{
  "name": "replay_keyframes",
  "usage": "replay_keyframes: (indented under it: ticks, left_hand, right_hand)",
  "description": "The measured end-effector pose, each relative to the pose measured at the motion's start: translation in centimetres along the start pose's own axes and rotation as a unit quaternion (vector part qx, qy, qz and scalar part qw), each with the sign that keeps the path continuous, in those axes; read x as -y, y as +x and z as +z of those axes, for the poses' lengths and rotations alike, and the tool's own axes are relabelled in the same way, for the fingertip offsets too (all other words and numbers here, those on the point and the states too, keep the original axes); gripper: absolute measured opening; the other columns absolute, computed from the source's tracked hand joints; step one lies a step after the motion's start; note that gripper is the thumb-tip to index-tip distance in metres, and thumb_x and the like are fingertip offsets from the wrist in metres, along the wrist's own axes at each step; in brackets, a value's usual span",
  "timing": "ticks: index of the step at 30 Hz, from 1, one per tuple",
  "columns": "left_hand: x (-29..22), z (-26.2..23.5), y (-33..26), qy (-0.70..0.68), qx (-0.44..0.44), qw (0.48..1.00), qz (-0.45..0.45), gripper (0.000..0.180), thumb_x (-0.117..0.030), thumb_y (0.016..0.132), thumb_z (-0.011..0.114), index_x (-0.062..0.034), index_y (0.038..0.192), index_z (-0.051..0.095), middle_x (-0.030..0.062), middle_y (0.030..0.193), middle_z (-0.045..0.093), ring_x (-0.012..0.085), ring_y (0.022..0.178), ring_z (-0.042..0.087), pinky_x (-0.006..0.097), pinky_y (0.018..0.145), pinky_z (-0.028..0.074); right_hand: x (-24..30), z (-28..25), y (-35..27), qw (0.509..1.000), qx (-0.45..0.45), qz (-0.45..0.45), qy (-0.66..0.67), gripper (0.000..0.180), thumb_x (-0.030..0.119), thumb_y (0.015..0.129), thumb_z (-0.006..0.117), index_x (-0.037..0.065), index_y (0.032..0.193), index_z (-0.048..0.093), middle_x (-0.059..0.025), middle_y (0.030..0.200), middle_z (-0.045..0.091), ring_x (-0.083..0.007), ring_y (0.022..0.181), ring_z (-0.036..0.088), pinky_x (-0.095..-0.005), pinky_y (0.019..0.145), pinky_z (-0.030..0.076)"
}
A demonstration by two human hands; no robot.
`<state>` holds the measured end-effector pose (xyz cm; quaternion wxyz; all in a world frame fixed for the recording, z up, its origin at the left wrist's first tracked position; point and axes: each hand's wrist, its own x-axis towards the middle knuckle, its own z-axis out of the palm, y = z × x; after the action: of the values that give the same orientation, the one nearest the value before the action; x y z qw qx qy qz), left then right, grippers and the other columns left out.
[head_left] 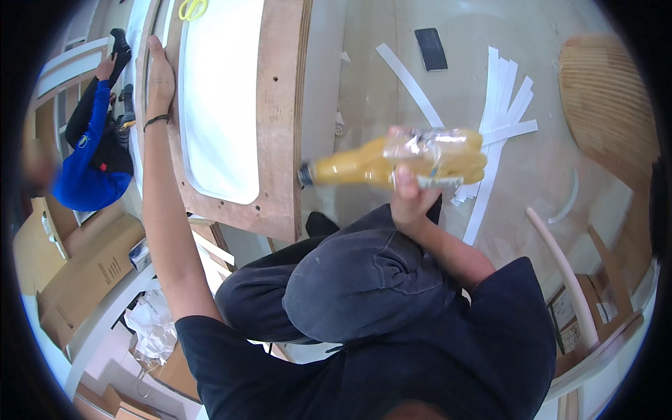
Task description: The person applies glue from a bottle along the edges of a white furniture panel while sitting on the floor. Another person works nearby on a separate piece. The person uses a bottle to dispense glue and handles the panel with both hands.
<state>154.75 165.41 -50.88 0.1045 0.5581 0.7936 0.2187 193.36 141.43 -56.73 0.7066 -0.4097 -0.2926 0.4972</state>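
My right hand point(411, 203) is closed around a clear plastic bottle point(350, 164) of yellow-orange contents. The bottle lies sideways, slightly blurred, and its dark cap points left at the panel's side edge; whether the two touch I cannot tell. At the far left, my left hand point(161, 80) grips the long edge of the wooden panel point(278, 133), with some fingers hidden. This panel is thick plywood with small holes, framing a white, round-cornered inset point(220, 105).
Yellow scissor handles point(193, 9) show at the panel's top. White strips point(498, 105) and a dark flat rectangle point(430, 50) lie on the floor. Curved wooden pieces point(605, 98) stand at right. A person in blue point(94, 168) sits at left, beyond cardboard point(91, 280).
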Motion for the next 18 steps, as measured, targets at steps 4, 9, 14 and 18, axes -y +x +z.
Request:
replay_keyframes:
  ticks: [4,9,14,18]
  left_hand:
    - [-1.4,0.0,-0.4,-0.004,0.06,0.998,-0.018,0.108,-0.08,0.099,0.011,0.0108,0.141,0.053,0.0349,0.137,0.058,0.0391,0.139,0.049,0.037,0.117,0.032]
    - [-2.4,-0.4,-1.1,-0.022,0.042,0.997,-0.058,0.104,-0.078,0.1,0.021,0.012,0.146,0.046,0.0292,0.147,0.053,0.0351,0.144,0.043,0.036,0.121,0.027]
    - [-2.4,-1.2,-2.9,0.036,0.051,0.996,-0.068,0.104,-0.077,0.101,0.017,0.0127,0.136,0.057,0.0389,0.133,0.058,0.0471,0.137,0.049,0.043,0.117,0.034]
    - [-1.6,-2.8,-5.1,-0.035,0.093,0.986,-0.132,0.102,-0.077,0.101,0.022,0.0117,0.139,0.056,0.038,0.139,0.055,0.0453,0.14,0.047,0.043,0.119,0.031]
  right_hand:
    - [-1.5,-2.0,1.2,0.981,-0.048,0.181,0.05,0.046,0.012,0.096,0.063,0.002,0.135,0.041,-0.0099,0.12,0.06,-0.017,0.11,0.062,-0.0349,0.098,0.052]
    - [-4.1,-2.0,5.4,0.925,0.015,0.336,0.175,0.057,0.038,0.096,0.059,0.0,0.135,0.045,-0.0116,0.127,0.06,-0.0345,0.126,0.059,-0.0463,0.111,0.047]
    - [-3.1,1.0,8.4,0.819,0.123,0.414,0.378,0.075,0.05,0.093,0.055,-0.002,0.144,0.035,-0.0203,0.143,0.053,-0.0416,0.141,0.045,-0.0546,0.122,0.032]
    - [-2.3,3.5,10.6,0.816,0.159,0.399,0.388,0.087,0.051,0.093,0.052,-0.002,0.154,0.019,-0.0239,0.156,0.038,-0.0411,0.146,0.037,-0.0558,0.122,0.031]
